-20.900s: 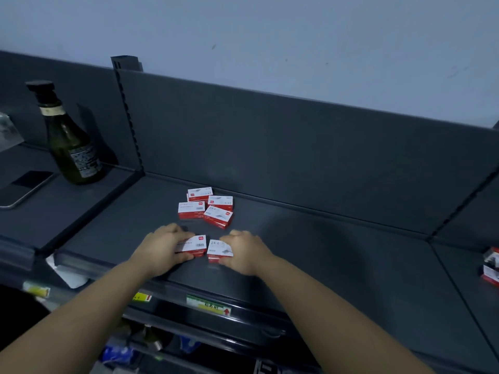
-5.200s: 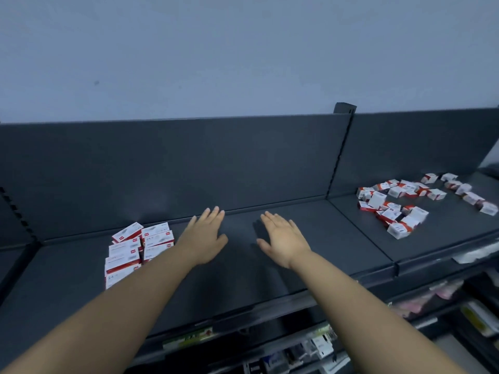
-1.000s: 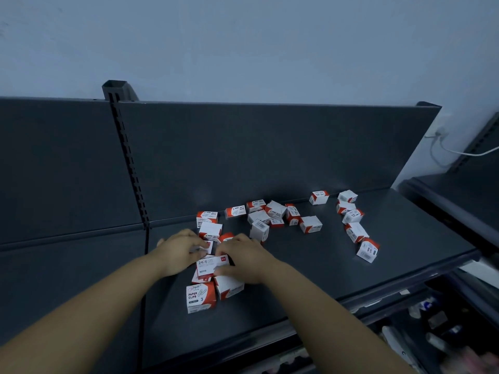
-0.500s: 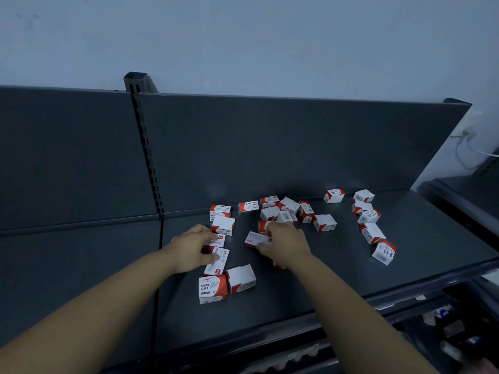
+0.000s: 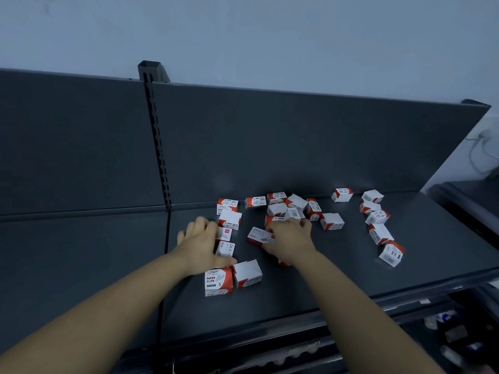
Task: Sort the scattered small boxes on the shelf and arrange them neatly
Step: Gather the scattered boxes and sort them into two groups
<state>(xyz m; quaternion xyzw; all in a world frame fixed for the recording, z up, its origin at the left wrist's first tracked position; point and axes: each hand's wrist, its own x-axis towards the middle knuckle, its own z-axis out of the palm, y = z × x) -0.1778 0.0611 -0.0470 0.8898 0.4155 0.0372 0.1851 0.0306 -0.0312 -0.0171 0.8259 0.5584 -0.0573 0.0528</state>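
Red-and-white staple box pinched in right hand. Left hand touches second staple box at nine o'clock, grip unclear. Next, probably stack them.

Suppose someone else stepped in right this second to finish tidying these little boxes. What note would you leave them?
Right hand pinches a flat 24/6 box. Left hand lies against two more flat boxes; grip unclear. Two squarer boxes sit side by side at the front of the shelf. Done: little here. Left: the back cluster and the loose line on the right are scattered and need sorting into rows.
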